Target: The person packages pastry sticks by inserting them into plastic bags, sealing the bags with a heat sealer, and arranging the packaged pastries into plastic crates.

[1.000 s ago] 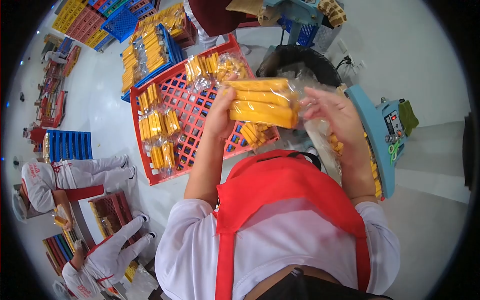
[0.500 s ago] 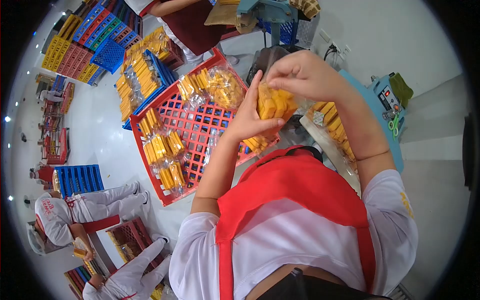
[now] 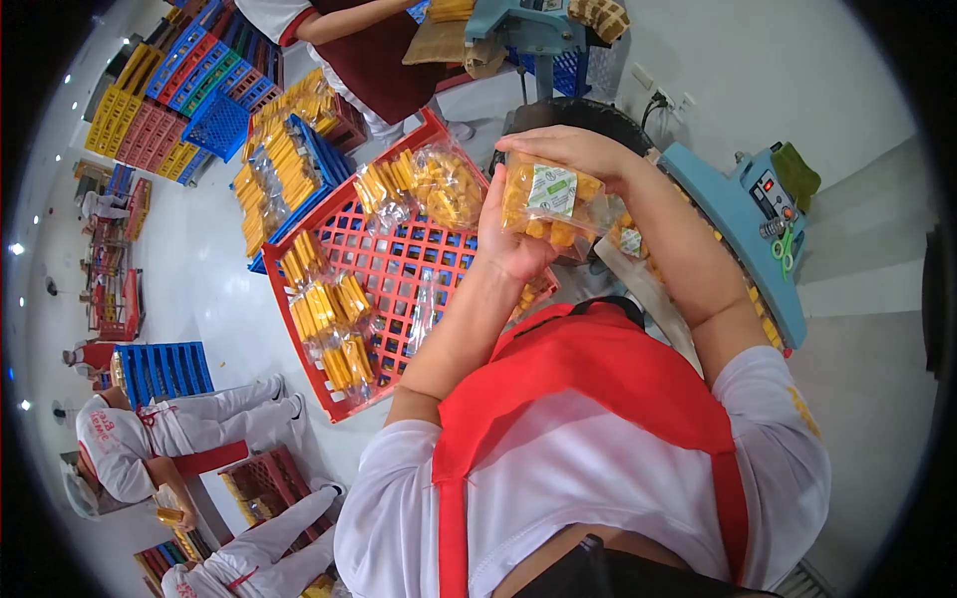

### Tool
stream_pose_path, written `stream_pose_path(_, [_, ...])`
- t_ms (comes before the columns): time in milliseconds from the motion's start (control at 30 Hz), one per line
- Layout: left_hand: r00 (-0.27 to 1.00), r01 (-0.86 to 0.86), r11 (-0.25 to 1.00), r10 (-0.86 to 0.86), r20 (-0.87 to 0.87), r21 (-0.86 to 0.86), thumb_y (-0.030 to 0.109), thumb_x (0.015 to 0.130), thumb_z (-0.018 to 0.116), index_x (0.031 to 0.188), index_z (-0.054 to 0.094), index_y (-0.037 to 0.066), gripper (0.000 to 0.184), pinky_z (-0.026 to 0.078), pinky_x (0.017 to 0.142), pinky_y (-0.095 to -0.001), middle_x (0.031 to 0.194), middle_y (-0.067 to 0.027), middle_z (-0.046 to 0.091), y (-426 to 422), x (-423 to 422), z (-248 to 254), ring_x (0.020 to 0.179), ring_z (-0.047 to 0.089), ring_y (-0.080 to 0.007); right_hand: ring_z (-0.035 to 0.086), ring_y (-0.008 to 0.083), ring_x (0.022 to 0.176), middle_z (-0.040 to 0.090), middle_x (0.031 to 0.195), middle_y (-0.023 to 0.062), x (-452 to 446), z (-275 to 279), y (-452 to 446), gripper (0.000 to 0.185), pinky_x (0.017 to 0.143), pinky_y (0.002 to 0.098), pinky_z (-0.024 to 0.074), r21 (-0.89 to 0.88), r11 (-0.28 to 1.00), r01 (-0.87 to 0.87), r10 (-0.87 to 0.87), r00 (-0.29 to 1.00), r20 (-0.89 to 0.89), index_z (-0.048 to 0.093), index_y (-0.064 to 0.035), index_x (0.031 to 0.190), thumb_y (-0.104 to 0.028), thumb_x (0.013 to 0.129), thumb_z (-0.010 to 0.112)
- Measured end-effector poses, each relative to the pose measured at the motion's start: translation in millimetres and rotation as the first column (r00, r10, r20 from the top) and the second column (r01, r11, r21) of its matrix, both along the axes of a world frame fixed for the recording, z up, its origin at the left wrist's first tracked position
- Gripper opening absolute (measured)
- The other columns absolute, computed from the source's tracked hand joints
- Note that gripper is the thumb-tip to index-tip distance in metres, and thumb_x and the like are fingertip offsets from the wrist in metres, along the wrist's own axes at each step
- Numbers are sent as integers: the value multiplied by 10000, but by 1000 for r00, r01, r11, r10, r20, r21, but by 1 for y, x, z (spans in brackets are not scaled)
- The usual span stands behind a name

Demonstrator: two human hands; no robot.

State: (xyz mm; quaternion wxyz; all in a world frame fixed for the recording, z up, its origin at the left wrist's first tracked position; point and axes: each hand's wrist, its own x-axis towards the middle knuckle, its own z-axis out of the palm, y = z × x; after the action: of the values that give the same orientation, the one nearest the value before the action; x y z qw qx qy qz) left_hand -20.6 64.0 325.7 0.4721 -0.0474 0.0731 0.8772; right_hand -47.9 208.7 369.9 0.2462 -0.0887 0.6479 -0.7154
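Observation:
A clear plastic bag of yellow-orange snack pieces point(image 3: 528, 217), with a white and green label facing up, is held between my two hands. My left hand point(image 3: 506, 244) supports it from the left and below, its palm against the bag. Across the far side lies my right hand point(image 3: 568, 148), fingers extended over the bag's top and pressing on it. The bag partly hides the left fingers. Left of my hands stands a red lattice crate point(image 3: 329, 221) holding packed yellow bags point(image 3: 446, 187) and more packs point(image 3: 329, 307) along its near left side.
To the right is a blue sealing machine point(image 3: 743, 214) with green scissors point(image 3: 785, 249) on it. More labelled packs point(image 3: 630, 241) lie behind my right forearm. A blue crate point(image 3: 324, 149) of yellow packs stands beyond the red one. Co-workers point(image 3: 120, 448) are at left and ahead.
The bag has been turned so its label now faces up. My right hand has gone from pinching the bag's top to lying flat across it. My left hand has rotated under it.

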Motion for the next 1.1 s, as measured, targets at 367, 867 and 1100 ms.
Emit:
stream_pose_path(367, [993, -66, 998, 64, 100, 20, 533, 850, 226, 1226, 365, 115, 579, 335, 902, -492, 1212, -118, 417, 4, -2, -2, 1098, 417, -301, 526, 95, 912, 554, 1031, 64, -7, -9, -1, 375, 777, 227, 413, -66, 998, 2, 3, 996, 84, 522, -1, 1084, -271, 822, 525])
stream_pose_path(867, [974, 61, 985, -94, -205, -162, 391, 831, 466, 1183, 409, 26, 510, 432, 837, -344, 1111, -146, 518, -57, -3, -11, 983, 536, -226, 511, 60, 754, 556, 823, 18, -14, 5, 13, 209, 703, 198, 410, 99, 979, 180, -132, 921, -367, 545, -15, 941, -163, 795, 567])
stream_pose_path(1100, [867, -395, 917, 390, -311, 49, 584, 746, 458, 1275, 256, 58, 773, 330, 920, -462, 1282, -198, 306, -102, 6, -33, 1147, 362, -335, 482, 48, 551, 545, 615, -4, 1, -11, 35, 203, 517, 192, 371, -36, 965, 259, -257, 919, -298, 566, -19, 707, -206, 784, 582])
